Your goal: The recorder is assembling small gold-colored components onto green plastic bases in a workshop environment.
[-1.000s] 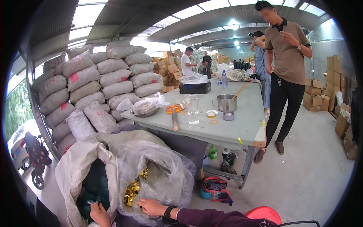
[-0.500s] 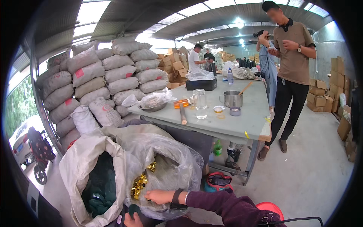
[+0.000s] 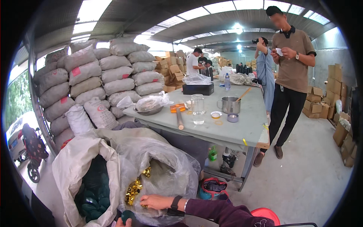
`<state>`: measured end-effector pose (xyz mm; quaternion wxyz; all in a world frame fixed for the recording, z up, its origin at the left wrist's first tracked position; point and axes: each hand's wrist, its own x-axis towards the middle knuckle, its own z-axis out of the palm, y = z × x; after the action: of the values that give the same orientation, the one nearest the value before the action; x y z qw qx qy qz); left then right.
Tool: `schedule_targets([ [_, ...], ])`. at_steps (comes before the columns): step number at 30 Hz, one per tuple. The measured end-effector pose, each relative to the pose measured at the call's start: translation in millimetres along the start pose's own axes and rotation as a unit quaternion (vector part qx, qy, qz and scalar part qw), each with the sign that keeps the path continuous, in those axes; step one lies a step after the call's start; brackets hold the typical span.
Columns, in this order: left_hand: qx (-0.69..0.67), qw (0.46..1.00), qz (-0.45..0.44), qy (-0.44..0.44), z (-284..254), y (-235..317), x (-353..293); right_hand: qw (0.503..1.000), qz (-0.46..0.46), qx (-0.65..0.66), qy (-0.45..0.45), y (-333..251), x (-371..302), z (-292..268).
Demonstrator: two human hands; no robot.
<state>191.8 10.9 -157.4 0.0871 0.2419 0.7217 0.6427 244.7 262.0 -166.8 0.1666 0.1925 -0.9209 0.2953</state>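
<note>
At the lower edge, the fingers of my left hand (image 3: 121, 223) are closed round a dark green disc (image 3: 127, 216). My right hand (image 3: 158, 201) reaches across to the mouth of a clear plastic bag (image 3: 181, 166). Its fingertips are pinched together at a small shiny gold piece, partly hidden by the fingers. More gold pieces (image 3: 133, 191) lie in a heap beside that hand on the plastic. Left of the bag stands an open white woven sack (image 3: 66, 170), holding many dark green discs (image 3: 90, 202) like the one in my left hand.
Beyond the bags is a grey table (image 3: 189, 134) with a glass jar (image 3: 197, 109), a metal mug (image 3: 229, 105), a rod (image 3: 180, 120) and a bowl (image 3: 148, 111). Stuffed sacks (image 3: 85, 72) are piled behind left. A person (image 3: 293, 56) stands right. A red stool (image 3: 266, 215) is near my right arm.
My right hand has shifted a little down and left, its fingertips now at the gold pieces. My left hand and the disc have sunk toward the lower edge. The view has shifted slightly.
</note>
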Motion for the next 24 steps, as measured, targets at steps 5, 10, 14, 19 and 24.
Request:
schedule_targets([
  [5,0.003,1.0,-0.008,0.02,2,4,-1,0.999,0.041,0.004,-0.018,-5,1,-3],
  [10,0.07,0.997,0.003,0.026,5,24,-6,0.998,0.046,0.014,0.028,4,-5,15],
  [14,0.048,0.999,-0.003,0.018,7,22,-7,0.996,0.062,-0.023,0.063,3,-7,27],
  [19,0.08,0.995,0.008,0.05,7,22,-9,0.996,0.047,-0.012,0.071,3,-3,32],
  [24,0.05,0.998,-0.023,0.032,9,20,-2,0.993,0.058,-0.036,0.093,8,-5,30],
])
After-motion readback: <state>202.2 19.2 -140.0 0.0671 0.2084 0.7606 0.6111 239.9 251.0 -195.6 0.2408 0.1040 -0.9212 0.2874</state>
